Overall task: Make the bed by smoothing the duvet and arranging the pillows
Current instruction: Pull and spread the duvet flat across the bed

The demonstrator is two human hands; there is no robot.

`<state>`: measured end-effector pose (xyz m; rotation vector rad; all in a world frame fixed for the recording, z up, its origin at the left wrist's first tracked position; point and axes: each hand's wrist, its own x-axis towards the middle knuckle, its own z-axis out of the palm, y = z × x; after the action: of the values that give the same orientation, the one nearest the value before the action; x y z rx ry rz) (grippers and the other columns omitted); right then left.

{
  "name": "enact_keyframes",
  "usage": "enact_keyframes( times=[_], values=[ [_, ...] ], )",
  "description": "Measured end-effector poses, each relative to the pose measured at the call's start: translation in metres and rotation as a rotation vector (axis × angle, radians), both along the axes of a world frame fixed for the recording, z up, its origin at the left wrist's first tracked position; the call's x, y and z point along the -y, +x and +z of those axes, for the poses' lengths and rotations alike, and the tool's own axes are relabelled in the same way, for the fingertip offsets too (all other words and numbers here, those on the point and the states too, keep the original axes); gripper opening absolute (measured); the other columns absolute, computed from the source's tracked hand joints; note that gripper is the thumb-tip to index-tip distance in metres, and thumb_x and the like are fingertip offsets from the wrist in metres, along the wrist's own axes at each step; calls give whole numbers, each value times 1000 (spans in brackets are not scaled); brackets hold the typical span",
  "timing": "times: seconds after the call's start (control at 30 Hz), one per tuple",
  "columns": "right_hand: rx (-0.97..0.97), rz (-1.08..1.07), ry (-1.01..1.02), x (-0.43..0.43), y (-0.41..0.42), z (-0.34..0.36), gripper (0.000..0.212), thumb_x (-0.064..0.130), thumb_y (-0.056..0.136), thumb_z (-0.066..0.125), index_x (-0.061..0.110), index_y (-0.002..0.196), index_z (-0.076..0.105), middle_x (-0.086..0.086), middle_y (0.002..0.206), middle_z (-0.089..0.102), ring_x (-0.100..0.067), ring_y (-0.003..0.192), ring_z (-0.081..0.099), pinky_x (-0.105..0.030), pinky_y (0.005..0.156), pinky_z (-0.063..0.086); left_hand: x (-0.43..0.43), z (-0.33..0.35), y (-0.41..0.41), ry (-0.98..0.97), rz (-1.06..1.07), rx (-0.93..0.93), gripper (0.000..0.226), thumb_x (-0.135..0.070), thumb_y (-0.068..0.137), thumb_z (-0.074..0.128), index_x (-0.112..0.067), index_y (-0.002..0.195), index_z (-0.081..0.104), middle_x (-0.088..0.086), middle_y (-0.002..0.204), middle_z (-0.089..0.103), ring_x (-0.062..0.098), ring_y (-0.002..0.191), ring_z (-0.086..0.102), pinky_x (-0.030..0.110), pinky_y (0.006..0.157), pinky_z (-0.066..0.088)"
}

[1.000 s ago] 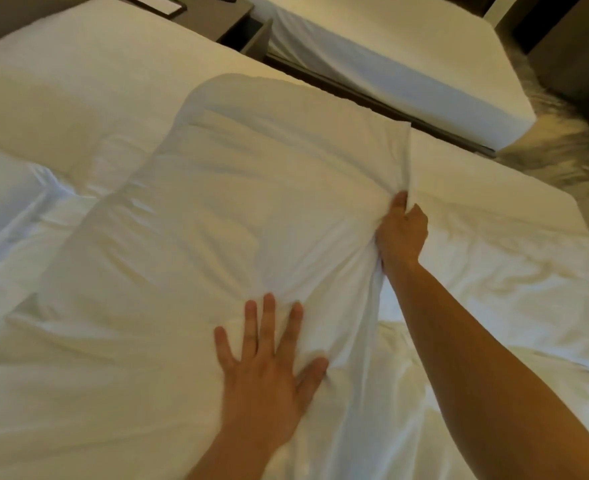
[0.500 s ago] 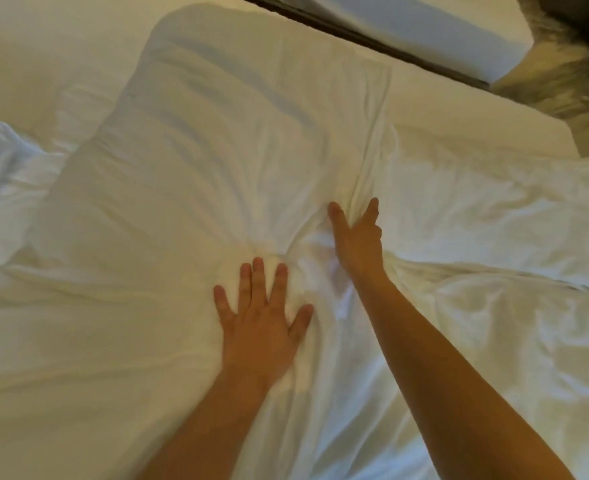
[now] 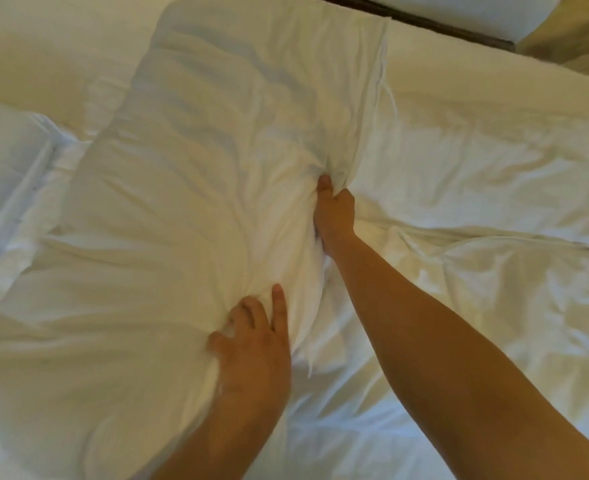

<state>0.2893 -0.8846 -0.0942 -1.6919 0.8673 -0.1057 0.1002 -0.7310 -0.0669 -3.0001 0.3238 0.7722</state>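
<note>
A large white pillow (image 3: 216,161) lies lengthwise across the middle of the bed, on top of the rumpled white duvet (image 3: 493,271). My right hand (image 3: 334,206) grips a bunch of the pillowcase at the pillow's right edge, fingers buried in the fabric. My left hand (image 3: 255,337) presses on the pillow's near right corner, its fingers curled into the cloth and one finger extended. A second white pillow (image 3: 5,161) shows at the left edge.
The bare mattress sheet (image 3: 493,88) runs along the far side of the bed. Beyond a dark gap, a second white bed (image 3: 459,15) stands at the top right. Patterned floor (image 3: 577,39) shows in the top right corner.
My right hand went from spread on the pillow's edge to gripping bunched fabric. My left hand slid nearer and curled its fingers into the cloth. The view tilted further down.
</note>
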Motion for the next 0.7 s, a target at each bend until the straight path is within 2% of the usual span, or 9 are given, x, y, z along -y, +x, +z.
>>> enact_keyframes(
  times=[0.07, 0.13, 0.2, 0.27, 0.33, 0.4, 0.5, 0.6, 0.7],
  values=[
    [38, -13, 2, 1, 1, 7, 41, 53, 101, 54, 13, 107, 57, -6, 103, 67, -29, 100, 64, -48, 98, 53, -9, 0, 10, -22, 31, 80, 101, -26, 95, 57, -20, 159, -21, 25, 129, 44, 34, 100, 53, 43, 74, 48],
    [102, 9, -33, 5, 4, 28, 43, 51, 99, 57, 11, 113, 62, -7, 107, 70, -30, 103, 66, -49, 98, 55, -17, 14, 22, -123, 82, 39, 95, -23, 98, 52, -26, 157, -23, 15, 123, 47, 27, 90, 54, 39, 74, 48],
    [220, 47, -96, 21, 15, 57, 47, 46, 98, 60, 7, 125, 66, -10, 116, 73, -28, 108, 68, -42, 95, 57, -14, 44, 29, -322, 100, -20, 89, -23, 99, 49, -30, 163, -12, 9, 122, 49, 25, 90, 55, 34, 81, 46],
    [315, 99, -112, 45, 30, 88, 39, 37, 101, 61, 5, 123, 67, -10, 114, 74, -22, 105, 71, -28, 82, 59, 5, 73, 35, -533, 116, 58, 85, -24, 96, 54, -33, 163, 1, 5, 121, 49, 28, 99, 60, 36, 88, 49],
    [311, 136, -96, 65, 43, 104, 36, 40, 101, 60, 8, 118, 64, -6, 112, 73, -16, 98, 70, -21, 72, 58, 34, 74, 35, -587, 103, 57, 86, -29, 96, 55, -30, 163, 0, 5, 125, 43, 28, 104, 58, 33, 89, 47],
    [188, 141, -174, 80, 45, 88, 54, 53, 97, 60, 4, 121, 64, -7, 109, 70, -20, 93, 68, -30, 73, 58, 60, 49, 32, -550, 111, -54, 92, -42, 96, 57, -24, 164, -2, 10, 136, 35, 30, 115, 53, 34, 95, 43],
    [-226, 160, -184, 89, 20, 34, 70, 56, 96, 59, 0, 138, 51, -19, 117, 66, -30, 86, 65, -40, 65, 57, 63, 8, 21, -384, 28, -221, 105, -74, 88, 47, -20, 164, -2, 13, 154, 24, 34, 141, 33, 45, 116, 29],
    [-239, 201, -245, 77, -6, 7, 87, 58, 97, 51, 20, 164, 10, -22, 145, 51, -39, 110, 64, -52, 86, 58, 32, -4, 7, -360, -158, 14, 82, -78, 94, 20, -36, 164, 15, 5, 170, 19, 32, 154, 20, 53, 122, 14],
    [-53, 263, -627, 59, -23, 2, 73, 60, 103, 33, 40, 162, -5, -11, 170, 14, -35, 148, 34, -60, 112, 36, 6, -16, -1, -362, -121, 265, 62, -67, 101, 24, -46, 160, 25, 5, 173, 15, 35, 159, 11, 70, 120, 7]
  ],
)
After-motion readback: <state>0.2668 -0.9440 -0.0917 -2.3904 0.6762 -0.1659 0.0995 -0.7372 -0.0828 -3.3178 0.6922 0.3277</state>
